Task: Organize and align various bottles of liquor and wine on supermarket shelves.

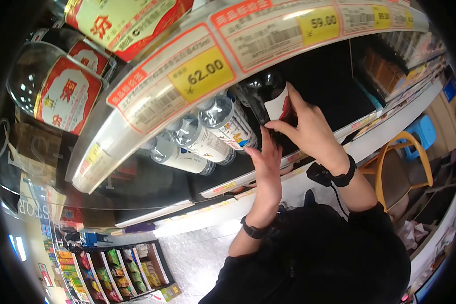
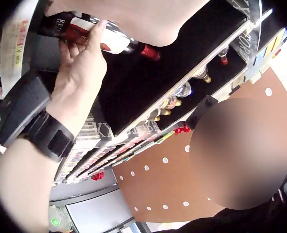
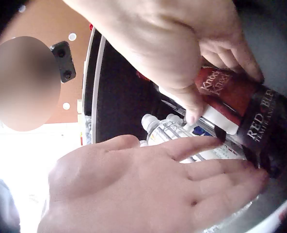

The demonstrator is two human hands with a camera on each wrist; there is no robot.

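The wine bottle is at the black shelf, below the upper price-tag edge. The right hand grips it; the left hand's fingers are straight (maybe touching, can't tell). Likely heavy, slippery, breakable: hold its fat middle.

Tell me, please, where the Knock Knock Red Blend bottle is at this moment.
In the head view, the Knock Knock Red Blend bottle is above and right of centre, gripped by the right hand, beside the clear bottles.
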